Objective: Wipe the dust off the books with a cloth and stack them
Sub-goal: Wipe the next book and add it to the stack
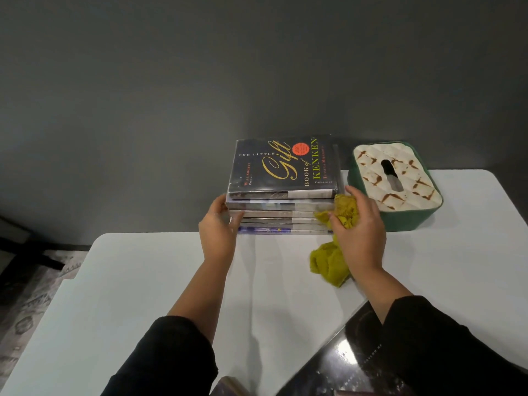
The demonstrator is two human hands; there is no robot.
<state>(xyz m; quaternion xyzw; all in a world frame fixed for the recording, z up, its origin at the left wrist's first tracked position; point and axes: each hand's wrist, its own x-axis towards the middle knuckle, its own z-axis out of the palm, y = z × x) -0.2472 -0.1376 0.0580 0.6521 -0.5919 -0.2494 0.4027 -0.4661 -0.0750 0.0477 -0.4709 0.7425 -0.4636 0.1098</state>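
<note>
A person's left hand steadies the left side of a stack of books on a white table, while the right hand grips a yellow-green cloth against the stack's right edge. A green tissue box sits just beside; another dark book lies nearer.

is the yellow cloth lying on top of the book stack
No, the yellow cloth is held in the right hand against the right side of the book stack, hanging down to the table.
</note>
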